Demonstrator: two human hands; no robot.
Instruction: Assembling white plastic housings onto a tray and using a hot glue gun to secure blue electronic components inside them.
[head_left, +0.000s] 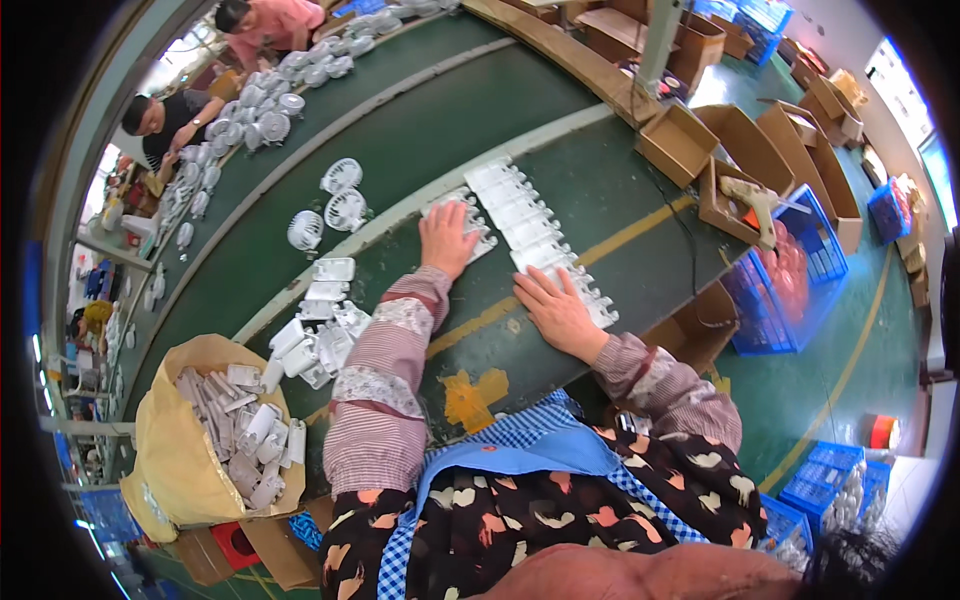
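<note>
While the left hand (447, 238) lies open on a short row of white parts (484, 243) and the right hand (562, 314), also spread and seemingly gripping nothing, touches the long row (524, 222) beside it on the bench (622, 195), an uneven push could knock either crooked.

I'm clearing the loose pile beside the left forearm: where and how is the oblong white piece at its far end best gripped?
Probably by its two short ends, with the left hand coming from above: the oblong white piece lies crosswise and both ends look free, while its near long edge borders the rest of the pile.
</note>
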